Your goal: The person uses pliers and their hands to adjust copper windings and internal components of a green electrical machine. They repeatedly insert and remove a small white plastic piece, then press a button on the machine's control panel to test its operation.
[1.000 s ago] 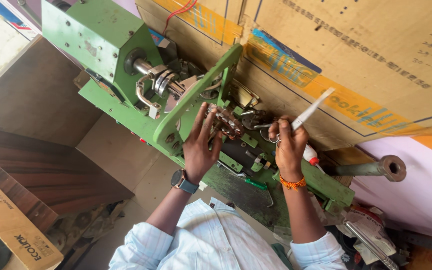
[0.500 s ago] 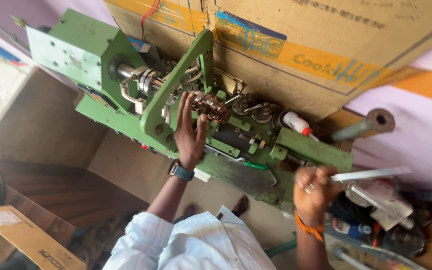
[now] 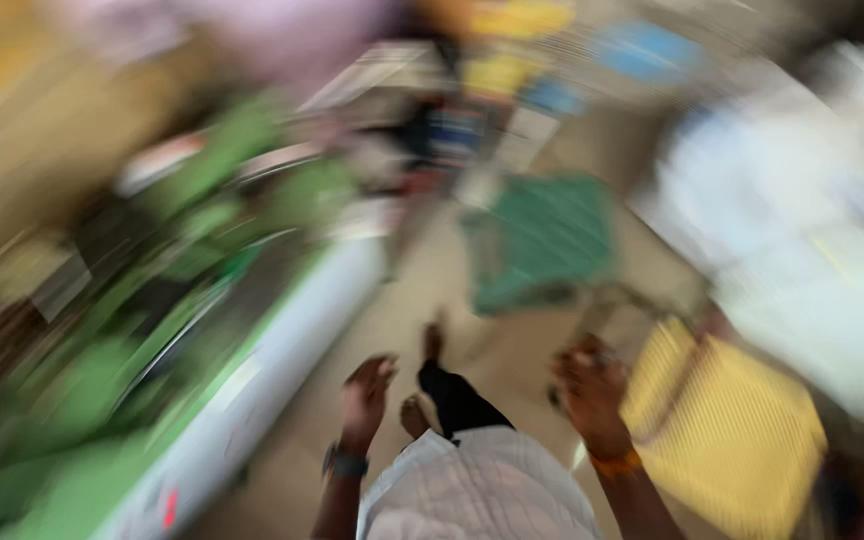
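— Heavy blur smeared the whole workshop floor [image 3: 422, 330]; what could you make out on it?

— Pale tan ground ran up the middle; on the left lay a green machine [image 3: 102, 380] with a long whitish edge [image 3: 282, 340] beside it; farther up sat a green crate-like thing [image 3: 542, 240], too smeared to name surely; on the right lay something yellow and ribbed [image 3: 722, 420], and above it a pale white mass [image 3: 802, 230].

— And the person's hands?

— Both were raised in front of a white checked shirt [image 3: 472, 490]; the left hand [image 3: 367, 395], with a dark wristwatch [image 3: 345, 463] below it, hung near the machine's whitish edge without touching it; its fingers looked loosely curled around nothing I could see.

— The right one?

— The right hand [image 3: 592, 390], an orange band [image 3: 617, 463] on its wrist, was just beside the yellow ribbed thing; the fingers seemed bent, yet whether they gripped anything I could not tell through the blur.

— Anything between the hands?

— A dark trouser leg [image 3: 457, 400] and a bare foot [image 3: 433, 340] on the floor.
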